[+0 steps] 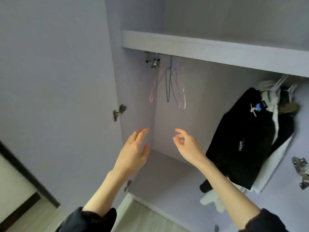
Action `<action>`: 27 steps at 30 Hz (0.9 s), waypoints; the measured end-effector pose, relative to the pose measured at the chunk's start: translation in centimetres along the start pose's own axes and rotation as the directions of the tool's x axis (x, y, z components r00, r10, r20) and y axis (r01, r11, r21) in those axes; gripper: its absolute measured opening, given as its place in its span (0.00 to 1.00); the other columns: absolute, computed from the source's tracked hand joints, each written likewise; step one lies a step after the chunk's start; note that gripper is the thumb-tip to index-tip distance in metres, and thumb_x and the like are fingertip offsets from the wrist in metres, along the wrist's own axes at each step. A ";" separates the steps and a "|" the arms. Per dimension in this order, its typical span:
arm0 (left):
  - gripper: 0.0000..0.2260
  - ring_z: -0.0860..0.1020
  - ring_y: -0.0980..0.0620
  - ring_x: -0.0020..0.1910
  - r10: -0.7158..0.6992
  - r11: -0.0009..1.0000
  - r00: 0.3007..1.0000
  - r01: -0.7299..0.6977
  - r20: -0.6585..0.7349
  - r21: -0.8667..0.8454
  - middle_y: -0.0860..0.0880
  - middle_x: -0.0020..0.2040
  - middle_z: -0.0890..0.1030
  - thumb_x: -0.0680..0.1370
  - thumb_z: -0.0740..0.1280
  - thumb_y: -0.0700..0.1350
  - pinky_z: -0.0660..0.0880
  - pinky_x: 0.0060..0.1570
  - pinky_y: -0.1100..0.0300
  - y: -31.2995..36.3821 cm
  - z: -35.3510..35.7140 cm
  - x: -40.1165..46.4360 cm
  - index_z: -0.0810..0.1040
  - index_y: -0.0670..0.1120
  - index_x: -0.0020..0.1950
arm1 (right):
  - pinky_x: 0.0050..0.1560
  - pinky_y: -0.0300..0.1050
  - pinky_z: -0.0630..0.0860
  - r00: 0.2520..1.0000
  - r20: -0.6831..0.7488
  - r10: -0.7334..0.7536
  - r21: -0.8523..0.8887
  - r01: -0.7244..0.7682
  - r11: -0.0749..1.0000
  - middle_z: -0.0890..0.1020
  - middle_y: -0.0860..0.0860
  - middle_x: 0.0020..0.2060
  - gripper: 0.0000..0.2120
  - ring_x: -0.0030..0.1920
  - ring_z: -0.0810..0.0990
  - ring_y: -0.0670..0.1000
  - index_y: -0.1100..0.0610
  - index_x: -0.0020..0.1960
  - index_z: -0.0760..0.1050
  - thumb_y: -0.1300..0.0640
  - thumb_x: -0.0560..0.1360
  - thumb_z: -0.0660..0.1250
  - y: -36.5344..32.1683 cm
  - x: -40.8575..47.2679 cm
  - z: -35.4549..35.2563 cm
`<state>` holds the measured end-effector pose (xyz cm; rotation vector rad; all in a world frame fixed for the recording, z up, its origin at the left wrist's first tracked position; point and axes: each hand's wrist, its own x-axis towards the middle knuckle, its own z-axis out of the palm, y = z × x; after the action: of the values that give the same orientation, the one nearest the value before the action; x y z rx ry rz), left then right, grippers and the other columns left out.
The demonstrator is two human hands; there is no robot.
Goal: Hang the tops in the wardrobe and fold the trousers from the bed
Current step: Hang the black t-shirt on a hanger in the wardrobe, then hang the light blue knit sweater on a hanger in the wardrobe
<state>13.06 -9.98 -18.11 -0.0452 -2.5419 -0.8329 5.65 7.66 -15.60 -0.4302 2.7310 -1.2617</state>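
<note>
I face the open wardrobe (192, 101). Several empty thin hangers (168, 84), blue, pink and white, dangle under the shelf (200, 47) at the upper middle. A black top (247, 139) hangs at the right beside other white and dark garments (275, 101). My left hand (133, 151) is raised inside the wardrobe below the hangers, fingers straight and spread, holding nothing. My right hand (185, 144) is raised beside it, fingers loosely curled, empty. Both hands are well below the hangers. The bed and trousers are out of view.
The left wardrobe door (55, 81) stands open with hinges (119, 111) on its edge. Another hinge (301, 171) shows at the right. The wardrobe floor (167, 186) lies below my hands. Pale wooden flooring (147, 218) runs along the bottom.
</note>
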 end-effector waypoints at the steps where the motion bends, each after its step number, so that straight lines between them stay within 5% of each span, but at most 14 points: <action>1: 0.20 0.69 0.49 0.66 -0.015 1.000 1.000 0.015 -0.014 -0.003 0.49 0.67 0.70 0.79 0.61 0.42 0.66 0.60 0.60 -0.3 -0.2 -0.9 0.66 0.46 0.72 | 0.46 0.31 0.66 1.000 0.017 -0.012 0.013 0.012 1.000 0.78 0.50 0.56 0.18 0.51 0.76 0.47 0.56 0.69 0.67 0.57 0.80 0.59 -0.4 -0.7 0.9; 7: 0.16 0.73 0.54 0.61 -0.329 0.939 0.937 0.337 -0.116 0.062 0.54 0.63 0.74 0.80 0.60 0.46 0.69 0.57 0.62 -7.6 -9.0 -15.1 0.70 0.50 0.68 | 0.46 0.28 0.68 0.904 0.377 -0.202 0.059 0.194 0.979 0.80 0.52 0.55 0.15 0.50 0.79 0.49 0.57 0.65 0.72 0.58 0.79 0.61 -8.3 -8.5 15.3; 11: 0.16 0.73 0.54 0.62 -0.530 0.823 0.814 0.561 -0.239 0.085 0.53 0.63 0.74 0.79 0.61 0.43 0.69 0.59 0.60 -12.9 -16.0 -24.9 0.71 0.49 0.67 | 0.45 0.25 0.68 0.698 0.645 -0.310 0.116 0.312 0.943 0.78 0.46 0.52 0.15 0.49 0.77 0.43 0.53 0.66 0.71 0.55 0.80 0.60 -14.4 -13.2 25.9; 18: 0.15 0.74 0.54 0.60 -0.748 0.564 0.451 0.819 -0.487 -0.108 0.51 0.62 0.76 0.79 0.61 0.40 0.70 0.62 0.57 -20.5 -26.6 -36.0 0.73 0.46 0.66 | 0.45 0.21 0.66 0.415 0.792 -0.447 0.258 0.437 0.862 0.78 0.43 0.46 0.14 0.47 0.76 0.42 0.54 0.64 0.73 0.57 0.79 0.61 -25.0 -16.6 40.3; 27: 0.15 0.75 0.57 0.56 -0.717 0.309 0.041 0.913 -0.696 -0.265 0.52 0.59 0.77 0.79 0.61 0.38 0.70 0.58 0.62 -29.8 -38.5 -43.9 0.74 0.46 0.65 | 0.47 0.30 0.67 0.047 0.834 -0.549 0.449 0.522 0.726 0.78 0.45 0.48 0.13 0.46 0.76 0.42 0.51 0.64 0.73 0.55 0.80 0.59 -40.9 -18.3 57.4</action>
<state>63.27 -51.31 -26.42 1.7233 -1.5920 -0.6135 43.77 -53.99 -22.44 -1.7022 1.4167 -0.6232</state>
